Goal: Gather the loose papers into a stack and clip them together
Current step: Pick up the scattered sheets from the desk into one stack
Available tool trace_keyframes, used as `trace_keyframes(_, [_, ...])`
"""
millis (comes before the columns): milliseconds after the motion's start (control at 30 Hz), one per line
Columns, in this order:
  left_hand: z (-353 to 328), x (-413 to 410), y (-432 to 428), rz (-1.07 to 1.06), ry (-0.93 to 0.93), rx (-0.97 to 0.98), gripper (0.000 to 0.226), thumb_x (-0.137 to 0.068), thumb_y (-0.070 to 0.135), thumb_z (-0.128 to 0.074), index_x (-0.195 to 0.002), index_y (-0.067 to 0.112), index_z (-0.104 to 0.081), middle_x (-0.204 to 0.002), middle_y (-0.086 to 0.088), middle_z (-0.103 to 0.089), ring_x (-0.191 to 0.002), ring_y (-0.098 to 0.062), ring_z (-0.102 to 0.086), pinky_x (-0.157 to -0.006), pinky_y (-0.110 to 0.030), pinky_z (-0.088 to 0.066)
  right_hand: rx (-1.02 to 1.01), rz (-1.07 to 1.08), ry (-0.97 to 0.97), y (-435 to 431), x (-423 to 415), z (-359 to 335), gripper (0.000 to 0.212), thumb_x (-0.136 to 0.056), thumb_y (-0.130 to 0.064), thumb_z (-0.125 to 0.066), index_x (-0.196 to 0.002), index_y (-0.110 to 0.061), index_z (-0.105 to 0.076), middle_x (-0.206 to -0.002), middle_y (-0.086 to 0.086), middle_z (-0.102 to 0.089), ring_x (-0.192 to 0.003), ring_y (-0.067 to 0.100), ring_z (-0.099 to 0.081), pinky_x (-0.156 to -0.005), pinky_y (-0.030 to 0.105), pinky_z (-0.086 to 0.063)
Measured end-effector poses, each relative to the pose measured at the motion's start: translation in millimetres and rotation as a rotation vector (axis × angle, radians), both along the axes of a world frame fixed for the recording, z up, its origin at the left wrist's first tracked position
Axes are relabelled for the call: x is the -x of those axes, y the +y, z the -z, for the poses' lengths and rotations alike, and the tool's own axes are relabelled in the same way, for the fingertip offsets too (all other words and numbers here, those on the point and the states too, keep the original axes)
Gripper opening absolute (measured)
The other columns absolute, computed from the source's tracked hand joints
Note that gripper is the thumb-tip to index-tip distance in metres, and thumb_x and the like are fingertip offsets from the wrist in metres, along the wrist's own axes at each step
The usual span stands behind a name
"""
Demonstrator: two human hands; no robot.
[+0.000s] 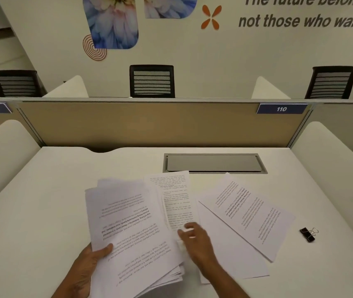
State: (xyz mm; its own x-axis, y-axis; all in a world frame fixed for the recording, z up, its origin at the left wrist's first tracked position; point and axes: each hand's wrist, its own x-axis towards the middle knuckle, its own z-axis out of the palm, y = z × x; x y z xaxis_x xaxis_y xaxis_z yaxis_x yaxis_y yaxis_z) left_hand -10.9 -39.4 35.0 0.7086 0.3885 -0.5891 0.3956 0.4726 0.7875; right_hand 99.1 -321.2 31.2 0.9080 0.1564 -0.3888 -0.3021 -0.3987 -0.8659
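My left hand [89,263] grips the lower left edge of a loose bundle of printed papers [132,229], thumb on top, lifted a little off the white desk [42,201]. My right hand [195,239] rests its fingertips on the lower part of a printed sheet [175,198] that lies just right of the bundle. Further right, two more sheets lie flat: a printed sheet [250,214] turned at an angle, over a blank-looking sheet [233,254]. A black binder clip [307,234] with silver handles lies on the desk to the right of all the papers.
A grey cable hatch [213,162] is set into the desk behind the papers. A tan partition [141,123] labelled 110 closes the back, with white side dividers [330,160] left and right. Black chairs stand beyond the partition.
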Motion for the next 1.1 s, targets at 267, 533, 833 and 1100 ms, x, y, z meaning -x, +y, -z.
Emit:
trace_keyframes(267, [11.2,-15.9,17.9,-0.069,-0.046,-0.023,0.053,-0.087,-0.001,-0.069,-0.138,0.010,-0.059,-0.128,-0.020,-0.069,-0.120,-0.043,-0.063,-0.110,-0.061,-0.042,0.516,0.042,-0.156,18.2,-67.0,16.0,0.080,-0.086,-0.037,-0.076,-0.151,-0.016,-0.035,-0.144,0.013,-0.046,-0.137,0.032,-0.042,-0.109,0.051,-0.044])
trace_keyframes(533, [42.3,-40.5,28.7,-0.062,-0.009,-0.055,0.059,-0.086,-0.009,-0.069,-0.142,0.001,-0.052,-0.132,-0.022,-0.063,-0.119,-0.039,-0.059,-0.115,-0.057,-0.037,0.531,0.027,-0.064,34.4,-104.6,24.5,0.089,-0.079,-0.036,-0.083,-0.151,-0.018,-0.033,-0.145,0.009,-0.045,-0.138,0.032,-0.040,-0.110,0.050,-0.040])
trace_keyframes(833, [54.4,-57.5,25.7,0.025,0.018,-0.081,0.063,-0.087,-0.015,-0.064,-0.145,0.001,-0.047,-0.137,-0.025,-0.059,-0.128,-0.041,-0.054,-0.118,-0.052,-0.032,0.485,0.063,-0.095,43.5,-136.6,29.8,0.093,-0.079,-0.035,-0.083,-0.154,-0.019,-0.030,-0.153,0.005,-0.042,-0.142,0.031,-0.037,-0.115,0.052,-0.032])
trace_keyframes(1100, [66.6,-59.9,29.4,0.035,0.053,0.003,0.071,-0.080,-0.006,-0.077,-0.144,0.001,-0.048,-0.130,-0.021,-0.063,-0.122,-0.038,-0.056,-0.117,-0.054,-0.034,0.295,0.164,-0.039,49.9,-165.9,29.4,0.080,-0.081,-0.034,-0.082,-0.148,-0.019,-0.041,-0.146,0.008,-0.054,-0.136,0.034,-0.048,-0.116,0.055,-0.039])
